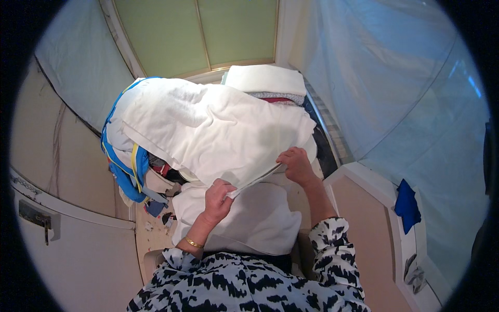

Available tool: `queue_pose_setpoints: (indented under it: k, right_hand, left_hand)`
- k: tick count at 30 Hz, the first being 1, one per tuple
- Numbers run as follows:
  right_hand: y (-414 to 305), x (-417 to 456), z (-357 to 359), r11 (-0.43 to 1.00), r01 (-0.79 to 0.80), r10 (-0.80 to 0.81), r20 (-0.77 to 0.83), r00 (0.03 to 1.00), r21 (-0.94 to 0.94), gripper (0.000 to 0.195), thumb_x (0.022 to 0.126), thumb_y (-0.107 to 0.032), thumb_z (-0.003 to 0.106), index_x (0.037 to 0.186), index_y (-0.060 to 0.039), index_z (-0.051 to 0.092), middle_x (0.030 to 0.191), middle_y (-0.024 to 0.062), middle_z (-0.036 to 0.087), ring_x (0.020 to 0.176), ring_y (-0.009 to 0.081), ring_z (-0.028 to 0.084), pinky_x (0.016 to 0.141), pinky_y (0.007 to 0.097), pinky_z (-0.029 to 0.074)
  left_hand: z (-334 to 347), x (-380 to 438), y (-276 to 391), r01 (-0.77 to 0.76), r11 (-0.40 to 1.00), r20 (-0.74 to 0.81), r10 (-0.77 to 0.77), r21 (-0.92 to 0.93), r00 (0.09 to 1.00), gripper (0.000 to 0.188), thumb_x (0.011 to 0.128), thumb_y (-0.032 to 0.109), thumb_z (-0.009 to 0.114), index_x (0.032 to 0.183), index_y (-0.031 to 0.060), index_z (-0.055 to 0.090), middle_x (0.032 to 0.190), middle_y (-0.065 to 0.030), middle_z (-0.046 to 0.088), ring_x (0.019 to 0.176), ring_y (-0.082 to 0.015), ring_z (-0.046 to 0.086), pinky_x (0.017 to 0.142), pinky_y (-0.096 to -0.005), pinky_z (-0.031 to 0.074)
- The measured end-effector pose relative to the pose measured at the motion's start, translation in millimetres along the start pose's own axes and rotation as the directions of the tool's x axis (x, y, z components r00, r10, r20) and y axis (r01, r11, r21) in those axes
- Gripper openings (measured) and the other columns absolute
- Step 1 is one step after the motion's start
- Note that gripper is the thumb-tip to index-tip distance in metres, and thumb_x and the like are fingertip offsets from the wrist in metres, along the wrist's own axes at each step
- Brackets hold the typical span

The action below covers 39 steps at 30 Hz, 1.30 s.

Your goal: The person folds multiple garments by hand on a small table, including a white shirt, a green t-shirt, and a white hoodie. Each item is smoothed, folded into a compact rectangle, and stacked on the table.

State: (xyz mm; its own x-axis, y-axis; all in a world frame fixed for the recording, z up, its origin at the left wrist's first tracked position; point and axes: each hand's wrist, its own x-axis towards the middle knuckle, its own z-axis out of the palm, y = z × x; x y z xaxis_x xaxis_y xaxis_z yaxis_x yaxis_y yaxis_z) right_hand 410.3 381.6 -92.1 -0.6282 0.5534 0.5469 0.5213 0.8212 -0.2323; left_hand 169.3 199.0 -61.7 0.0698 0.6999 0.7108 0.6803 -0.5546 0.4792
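Observation:
A large white cloth (pixel 218 117) lies spread out in front of me, creased across its middle. My left hand (pixel 218 201) grips its near corner between thumb and fingers. Farther right along the same edge, my right hand (pixel 297 163) pinches the cloth, and the edge runs taut between both hands. Over my lap lies a second white cloth (pixel 253 218), below the held edge. What supports the spread cloth is mostly hidden beneath it.
Behind the cloth sits a folded white cloth (pixel 267 80) on a stack of folded textiles (pixel 278 97). At left is a blue-and-yellow-trimmed item (pixel 124 175). Scraps (pixel 167 218) litter the floor. A white door (pixel 78 249) stands left; a blue cloth (pixel 407 206) hangs on a panel at right.

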Motion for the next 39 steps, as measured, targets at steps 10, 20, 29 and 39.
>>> queue_pose_setpoints:
  k: [10,20,29,39]
  right_hand:
    - [8,-5,4,0.989,-0.104,0.101,-0.033,0.994,-0.103,0.009,0.068,-0.01,0.066,0.075,-0.0156,0.067,0.086,0.0013,0.065,0.103,0.0241,0.056,0.096,0.0448,0.035]
    - [-34,3,35,0.998,0.054,-0.056,0.063,0.996,0.028,0.004,0.075,-0.015,0.062,0.079,-0.0146,0.061,0.078,0.0042,0.061,0.084,0.0253,0.061,0.085,0.0458,0.04]
    - [-60,12,28,0.969,0.165,-0.158,-0.052,0.986,0.184,0.007,0.069,-0.015,0.064,0.073,-0.0138,0.059,0.074,0.004,0.056,0.079,0.027,0.058,0.076,0.041,0.042]
    - [-55,12,21,0.995,0.097,-0.095,-0.06,0.994,0.03,0.006,0.073,-0.014,0.059,0.078,-0.0109,0.06,0.08,0.0074,0.056,0.087,0.0268,0.056,0.075,0.042,0.043]
  left_hand:
    - [-13,-4,11,0.115,0.976,0.104,-0.097,-0.184,0.99,0.016,0.072,0.002,0.064,0.088,0.004,0.061,0.08,-0.0116,0.059,0.069,-0.0257,0.055,0.061,-0.0338,0.044]
    - [-77,-10,-36,0.497,0.81,-0.358,-0.584,-0.31,0.728,0.028,0.073,-0.001,0.065,0.1,0.0023,0.059,0.089,-0.0073,0.056,0.083,-0.0179,0.054,0.078,-0.0296,0.044]
    - [23,33,14,0.162,0.893,0.246,-0.284,0.419,0.927,0.075,0.071,0.022,0.075,0.135,0.0045,0.04,0.121,-0.0198,0.052,0.111,-0.0381,0.048,0.096,-0.0449,0.039]
    - [42,14,-1,0.311,0.899,0.184,-0.377,0.307,0.908,0.028,0.077,0.011,0.065,0.105,0.0108,0.062,0.088,-0.0111,0.058,0.078,-0.0316,0.06,0.066,-0.0416,0.049]
